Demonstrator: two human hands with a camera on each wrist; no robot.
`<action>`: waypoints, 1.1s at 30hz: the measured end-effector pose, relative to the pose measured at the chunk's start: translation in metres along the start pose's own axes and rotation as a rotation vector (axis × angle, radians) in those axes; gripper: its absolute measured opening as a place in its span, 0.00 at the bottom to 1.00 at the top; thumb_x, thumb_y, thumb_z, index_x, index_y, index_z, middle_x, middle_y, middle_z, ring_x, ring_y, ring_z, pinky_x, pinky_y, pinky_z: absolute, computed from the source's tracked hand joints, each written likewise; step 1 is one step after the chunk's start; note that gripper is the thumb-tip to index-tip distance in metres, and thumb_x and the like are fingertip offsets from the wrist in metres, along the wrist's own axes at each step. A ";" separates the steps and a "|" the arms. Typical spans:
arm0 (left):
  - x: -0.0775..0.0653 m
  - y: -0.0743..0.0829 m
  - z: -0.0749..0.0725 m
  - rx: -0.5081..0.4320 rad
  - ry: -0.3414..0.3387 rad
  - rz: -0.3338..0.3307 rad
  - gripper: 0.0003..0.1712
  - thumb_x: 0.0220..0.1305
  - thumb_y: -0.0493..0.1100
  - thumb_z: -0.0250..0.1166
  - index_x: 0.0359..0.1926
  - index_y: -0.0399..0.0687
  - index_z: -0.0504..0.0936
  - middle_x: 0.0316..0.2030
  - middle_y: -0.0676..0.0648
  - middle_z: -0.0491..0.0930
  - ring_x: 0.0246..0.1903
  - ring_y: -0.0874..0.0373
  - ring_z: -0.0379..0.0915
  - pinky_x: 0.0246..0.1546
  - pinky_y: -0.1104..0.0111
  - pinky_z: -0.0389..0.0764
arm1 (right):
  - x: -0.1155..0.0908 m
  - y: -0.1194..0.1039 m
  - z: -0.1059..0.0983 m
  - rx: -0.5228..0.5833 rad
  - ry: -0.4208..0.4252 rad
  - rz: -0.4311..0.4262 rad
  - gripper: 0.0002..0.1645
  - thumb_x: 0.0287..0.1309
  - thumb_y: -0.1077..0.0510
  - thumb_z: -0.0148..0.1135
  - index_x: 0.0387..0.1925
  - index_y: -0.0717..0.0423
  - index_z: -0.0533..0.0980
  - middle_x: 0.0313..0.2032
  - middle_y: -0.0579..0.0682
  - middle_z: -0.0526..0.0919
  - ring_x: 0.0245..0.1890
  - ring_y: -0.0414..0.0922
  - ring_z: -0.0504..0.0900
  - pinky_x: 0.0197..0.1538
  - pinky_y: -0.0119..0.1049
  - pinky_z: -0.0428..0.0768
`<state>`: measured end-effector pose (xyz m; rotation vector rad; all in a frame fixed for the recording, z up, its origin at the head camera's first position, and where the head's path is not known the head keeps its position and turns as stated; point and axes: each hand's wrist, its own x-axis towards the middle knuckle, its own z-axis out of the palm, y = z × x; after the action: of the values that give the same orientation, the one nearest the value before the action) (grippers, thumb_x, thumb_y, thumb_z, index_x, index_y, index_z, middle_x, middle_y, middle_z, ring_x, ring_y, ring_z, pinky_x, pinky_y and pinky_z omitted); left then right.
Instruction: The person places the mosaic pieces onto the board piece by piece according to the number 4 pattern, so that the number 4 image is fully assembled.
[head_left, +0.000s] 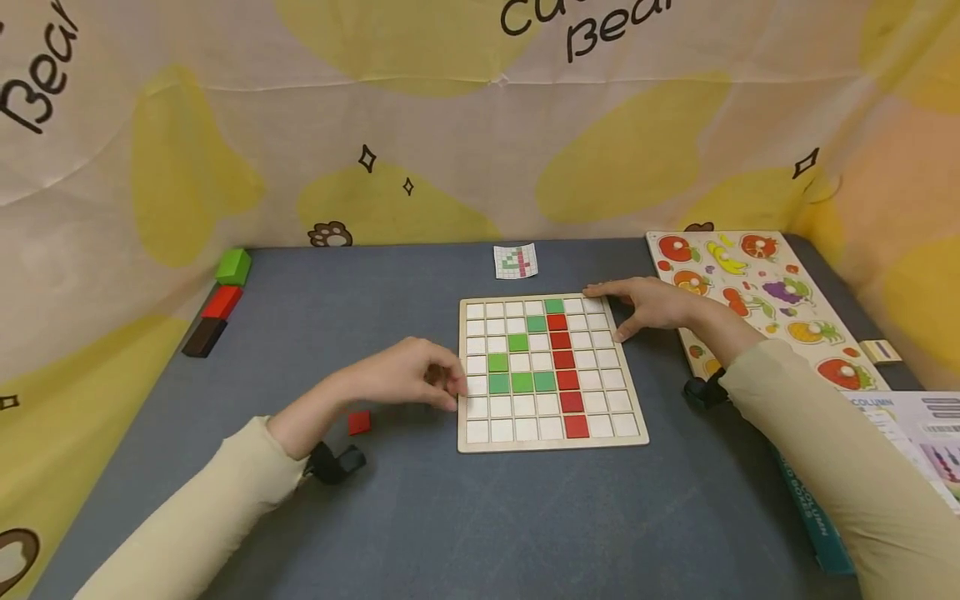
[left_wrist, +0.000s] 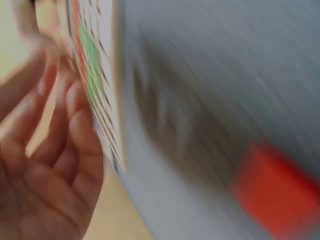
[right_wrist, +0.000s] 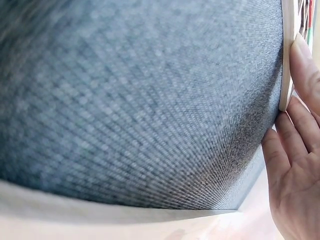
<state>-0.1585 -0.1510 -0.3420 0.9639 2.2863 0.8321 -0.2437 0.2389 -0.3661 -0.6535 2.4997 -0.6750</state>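
Observation:
In the head view, a square wooden grid board [head_left: 552, 433] lies flat, with white, red and green squares in its frame. My right hand [head_left: 660, 302] holds its far right corner, the thumb at the right edge and the fingers at the far edge. In the right wrist view, the thumb [right_wrist: 305, 70] touches the pale board edge [right_wrist: 287, 65]. My left hand [head_left: 401, 372] is at the board's left edge, its fingers loosely bent; no object shows between them. The left wrist view is blurred, and contact there is unclear. A red block [head_left: 359, 422] lies below the left wrist.
A small pattern card [head_left: 516, 262] lies beyond the board. Green [head_left: 233, 267], red [head_left: 222, 302] and dark [head_left: 204, 337] blocks form a row at the left table edge. On the right are a fruit-picture board [head_left: 757, 283], a small striped piece [head_left: 880, 351] and a box [head_left: 816, 517]. Patterned cloth [head_left: 450, 125] hangs behind.

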 end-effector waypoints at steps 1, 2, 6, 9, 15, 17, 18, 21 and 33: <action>-0.010 -0.008 -0.006 -0.007 -0.031 -0.022 0.10 0.56 0.42 0.74 0.40 0.49 0.86 0.36 0.50 0.85 0.30 0.64 0.75 0.32 0.73 0.77 | 0.000 0.000 0.000 0.001 -0.002 0.001 0.48 0.51 0.57 0.74 0.72 0.52 0.63 0.74 0.61 0.60 0.75 0.66 0.55 0.72 0.65 0.58; -0.019 -0.016 -0.011 -0.004 -0.054 -0.043 0.12 0.55 0.42 0.75 0.41 0.50 0.86 0.38 0.49 0.85 0.32 0.62 0.75 0.34 0.73 0.77 | 0.000 0.000 0.000 0.003 -0.002 0.001 0.48 0.51 0.57 0.74 0.72 0.52 0.63 0.74 0.61 0.60 0.75 0.66 0.55 0.72 0.65 0.58; -0.051 -0.040 -0.020 0.012 -0.110 -0.118 0.21 0.49 0.44 0.78 0.46 0.55 0.85 0.44 0.49 0.80 0.40 0.57 0.71 0.43 0.70 0.75 | 0.000 -0.001 -0.001 0.012 -0.006 0.002 0.48 0.51 0.57 0.74 0.72 0.52 0.63 0.74 0.62 0.60 0.75 0.66 0.55 0.72 0.65 0.57; -0.068 -0.052 -0.022 0.006 -0.126 -0.139 0.25 0.44 0.41 0.80 0.46 0.58 0.85 0.46 0.49 0.75 0.45 0.56 0.68 0.48 0.68 0.72 | -0.001 -0.001 -0.001 0.016 -0.005 0.000 0.48 0.51 0.57 0.74 0.72 0.52 0.63 0.74 0.62 0.60 0.75 0.66 0.55 0.72 0.65 0.57; -0.080 -0.062 -0.024 0.085 -0.091 -0.115 0.26 0.36 0.32 0.79 0.37 0.63 0.84 0.44 0.53 0.71 0.47 0.59 0.65 0.51 0.70 0.69 | -0.001 -0.002 -0.001 0.019 -0.007 0.007 0.48 0.51 0.57 0.75 0.72 0.52 0.63 0.74 0.62 0.60 0.75 0.66 0.54 0.72 0.66 0.57; -0.079 -0.065 -0.023 0.118 -0.065 -0.098 0.24 0.35 0.33 0.79 0.34 0.63 0.83 0.42 0.54 0.71 0.44 0.60 0.66 0.48 0.71 0.69 | 0.000 -0.002 -0.001 0.018 -0.012 0.013 0.48 0.51 0.56 0.75 0.72 0.52 0.63 0.74 0.62 0.59 0.75 0.66 0.54 0.72 0.66 0.56; -0.078 -0.066 -0.023 0.133 -0.048 -0.088 0.22 0.36 0.35 0.80 0.32 0.62 0.83 0.40 0.54 0.72 0.42 0.61 0.67 0.45 0.72 0.70 | 0.000 -0.002 -0.001 0.019 -0.012 0.014 0.48 0.51 0.56 0.75 0.73 0.51 0.63 0.74 0.62 0.59 0.75 0.66 0.54 0.72 0.66 0.56; -0.071 -0.069 -0.023 0.150 0.026 -0.080 0.18 0.39 0.37 0.80 0.29 0.57 0.81 0.33 0.53 0.74 0.34 0.64 0.70 0.37 0.74 0.73 | 0.000 -0.002 0.000 0.019 -0.011 0.014 0.48 0.51 0.56 0.74 0.73 0.51 0.63 0.74 0.63 0.59 0.75 0.66 0.54 0.72 0.66 0.56; -0.005 -0.028 -0.014 0.025 0.280 -0.128 0.06 0.56 0.42 0.74 0.32 0.49 0.83 0.28 0.52 0.84 0.29 0.63 0.78 0.33 0.73 0.78 | 0.000 0.000 0.001 0.006 0.000 0.007 0.48 0.51 0.57 0.74 0.72 0.52 0.63 0.74 0.62 0.60 0.75 0.65 0.55 0.73 0.64 0.58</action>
<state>-0.1773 -0.1748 -0.3514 0.7398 2.5700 0.9340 -0.2431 0.2388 -0.3667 -0.6422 2.4977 -0.6801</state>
